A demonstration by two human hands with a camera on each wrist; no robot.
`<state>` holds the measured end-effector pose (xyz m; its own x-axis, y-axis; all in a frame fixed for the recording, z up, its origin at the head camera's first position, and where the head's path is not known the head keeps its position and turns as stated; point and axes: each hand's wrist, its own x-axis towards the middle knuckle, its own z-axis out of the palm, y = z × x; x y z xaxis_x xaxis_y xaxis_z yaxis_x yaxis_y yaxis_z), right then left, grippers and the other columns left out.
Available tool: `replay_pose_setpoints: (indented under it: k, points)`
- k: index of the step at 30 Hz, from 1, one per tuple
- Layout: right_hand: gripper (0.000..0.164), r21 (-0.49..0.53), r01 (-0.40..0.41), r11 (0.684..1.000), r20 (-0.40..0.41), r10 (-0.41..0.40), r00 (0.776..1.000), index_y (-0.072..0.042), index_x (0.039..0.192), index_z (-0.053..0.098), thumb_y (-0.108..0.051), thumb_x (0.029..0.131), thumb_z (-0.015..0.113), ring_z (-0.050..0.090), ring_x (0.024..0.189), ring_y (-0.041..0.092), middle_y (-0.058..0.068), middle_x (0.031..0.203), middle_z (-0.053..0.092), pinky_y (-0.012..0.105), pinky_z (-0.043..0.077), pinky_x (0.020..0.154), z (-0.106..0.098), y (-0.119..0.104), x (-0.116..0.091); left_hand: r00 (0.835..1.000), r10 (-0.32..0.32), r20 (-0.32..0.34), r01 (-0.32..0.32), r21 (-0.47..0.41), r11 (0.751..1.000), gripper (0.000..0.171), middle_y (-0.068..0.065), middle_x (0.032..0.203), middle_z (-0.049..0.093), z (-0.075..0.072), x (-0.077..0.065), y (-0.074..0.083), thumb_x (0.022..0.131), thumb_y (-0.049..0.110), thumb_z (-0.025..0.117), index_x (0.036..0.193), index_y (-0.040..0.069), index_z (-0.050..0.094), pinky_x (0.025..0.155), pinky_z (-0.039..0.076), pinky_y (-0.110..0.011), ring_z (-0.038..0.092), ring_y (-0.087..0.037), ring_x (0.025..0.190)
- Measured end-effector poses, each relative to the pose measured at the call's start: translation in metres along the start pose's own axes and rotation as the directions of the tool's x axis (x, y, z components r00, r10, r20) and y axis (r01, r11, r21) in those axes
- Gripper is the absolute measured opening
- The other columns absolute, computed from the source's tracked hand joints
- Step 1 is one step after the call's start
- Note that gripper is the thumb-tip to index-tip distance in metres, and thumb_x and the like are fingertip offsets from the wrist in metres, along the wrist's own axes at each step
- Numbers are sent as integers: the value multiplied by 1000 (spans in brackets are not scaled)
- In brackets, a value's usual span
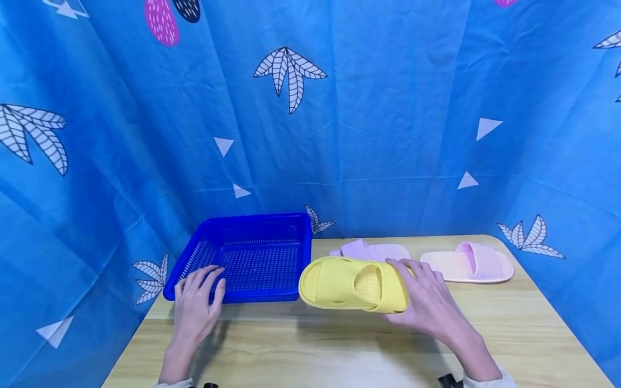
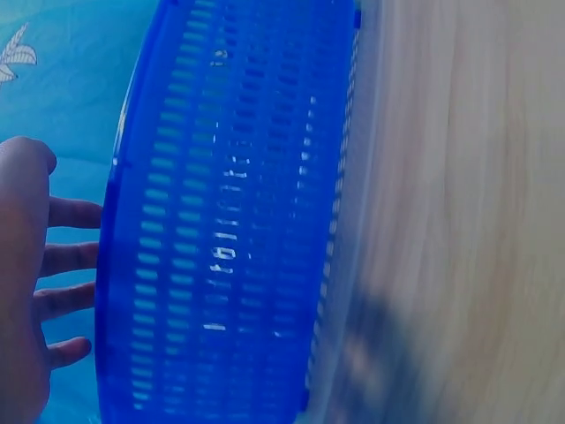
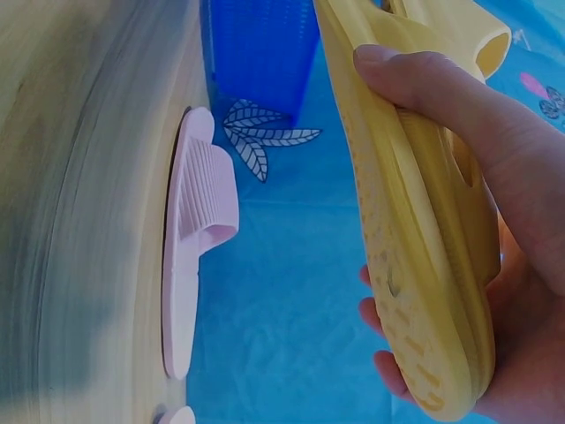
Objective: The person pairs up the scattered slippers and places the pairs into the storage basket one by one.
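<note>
In the head view my right hand [image 1: 429,299] grips yellow slippers [image 1: 335,283] by the right end, raised over the table. The right wrist view shows two yellow soles [image 3: 397,265] pressed together, thumb on one side and fingertips around the other. My left hand [image 1: 196,307] is at the front left corner of a blue plastic basket [image 1: 262,297], fingers spread and relaxed over its rim. From the left wrist, those fingers [image 2: 71,256] show behind the basket's slotted wall [image 2: 229,230]. No slipper shows inside the basket.
Behind the yellow slippers lies a lilac slipper [image 1: 388,251], partly covered by them. A pale pink slipper [image 1: 485,264] rests at the table's back right. A blue patterned curtain [image 1: 388,134] hangs around the wooden table [image 1: 291,350].
</note>
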<state>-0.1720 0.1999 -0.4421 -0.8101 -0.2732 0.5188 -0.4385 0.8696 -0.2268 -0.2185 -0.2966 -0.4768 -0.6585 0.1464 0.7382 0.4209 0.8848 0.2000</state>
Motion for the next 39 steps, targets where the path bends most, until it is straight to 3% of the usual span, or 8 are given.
replay_pose_setpoints:
  k: [5, 19, 29, 39]
  points:
    - [112, 3, 6, 1000, -3, -6, 1000, -14, 143, 54, -56, 48, 95, 56, 104, 33, 13, 123, 61, 44, 41, 74, 0, 0, -1, 1000, -30, 3, 30, 2, 1000, 28, -16, 122, 68, -1, -5, -6, 99, 23, 60, 117, 6, 74, 93, 33, -63, 56, -41, 118]
    - [113, 11, -3, 1000, 1, 3, 1000, -14, 145, 52, -57, 49, 95, 56, 108, 34, 14, 125, 60, 46, 43, 76, -2, 2, 0, 990, -104, 92, 102, 26, 994, 30, -22, 117, 67, 0, -19, -19, 102, 25, 59, 116, 4, 73, 96, 33, -63, 55, -43, 115]
    - [113, 10, 1, 1000, -11, -1, 1000, -14, 144, 53, -56, 48, 96, 57, 105, 32, 12, 123, 61, 43, 42, 73, 0, 1, -1, 991, -75, 113, 66, 78, 995, 29, -14, 104, 68, 2, -23, -21, 104, 23, 51, 104, 4, 74, 97, 32, -62, 57, -39, 105]
    - [115, 14, -6, 1000, -3, 6, 1000, -14, 146, 52, -55, 48, 96, 57, 108, 33, 13, 126, 61, 45, 43, 76, -2, 3, -1, 996, -10, 92, 1, 101, 995, 28, -21, 97, 67, 4, -25, -26, 102, 19, 50, 97, -1, 69, 94, 37, -63, 58, -44, 97]
